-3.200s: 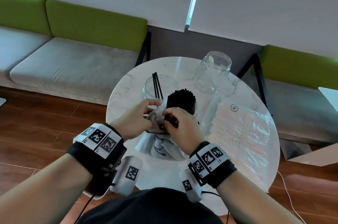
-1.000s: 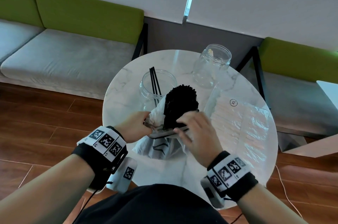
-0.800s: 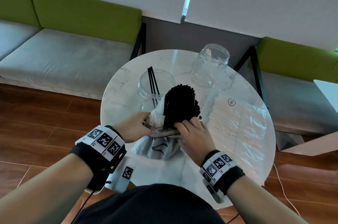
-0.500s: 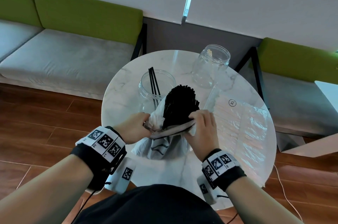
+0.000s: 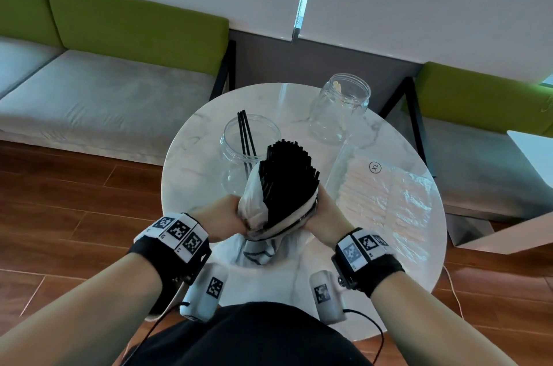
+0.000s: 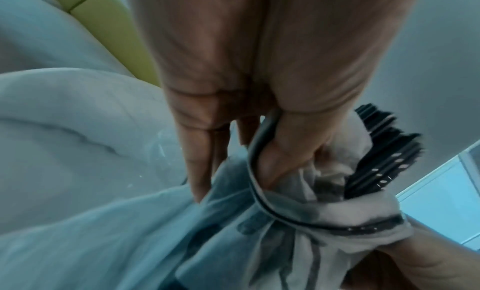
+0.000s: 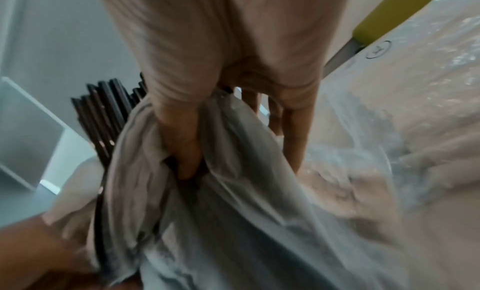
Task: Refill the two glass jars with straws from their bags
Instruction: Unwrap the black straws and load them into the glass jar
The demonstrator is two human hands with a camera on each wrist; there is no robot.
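A thick bundle of black straws sticks up out of a crumpled white plastic bag near the table's front. My left hand grips the bag's rolled-down rim on the left; in the left wrist view its thumb hooks inside the bag rim. My right hand grips the rim on the right, thumb tucked in the bag beside the black straws. Behind stands a glass jar with a few black straws. A second glass jar stands farther right.
A clear bag of pale wrapped straws, marked XL, lies on the right half of the round marble table. Green and grey benches line the wall behind. The floor is wood.
Both hands have pushed the bag's rim further down the bundle, so more of the black straws stands bare. My right hand shifted from the bag's front to its right side.
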